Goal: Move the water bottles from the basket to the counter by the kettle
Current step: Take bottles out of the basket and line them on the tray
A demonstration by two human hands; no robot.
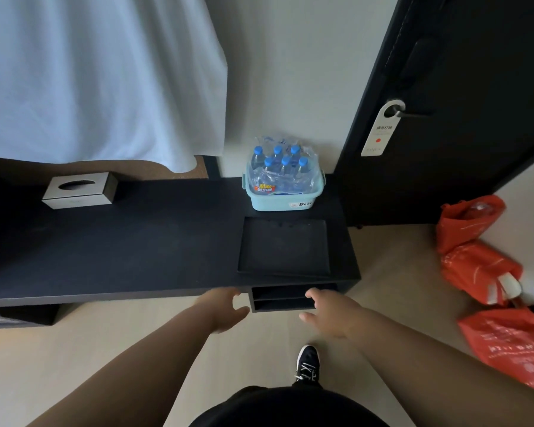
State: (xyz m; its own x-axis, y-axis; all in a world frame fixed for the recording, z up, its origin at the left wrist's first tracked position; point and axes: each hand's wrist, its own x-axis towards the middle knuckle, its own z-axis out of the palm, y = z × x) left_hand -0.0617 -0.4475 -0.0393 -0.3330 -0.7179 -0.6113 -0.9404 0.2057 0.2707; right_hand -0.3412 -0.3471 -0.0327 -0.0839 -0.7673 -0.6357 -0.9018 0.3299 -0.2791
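Both the left hand (221, 309) and the right hand (330, 312) have loose, spread fingers holding nothing, just off the counter's (136, 235) front edge near its right end. The shrink-wrapped water bottles (282, 167) stand in the light-blue basket (278, 201) at the back right corner, behind a black tray (284, 248).

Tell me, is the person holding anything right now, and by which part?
Nothing is held. The left hand and right hand are both empty, fingers loose; the water bottles sit untouched in the basket.
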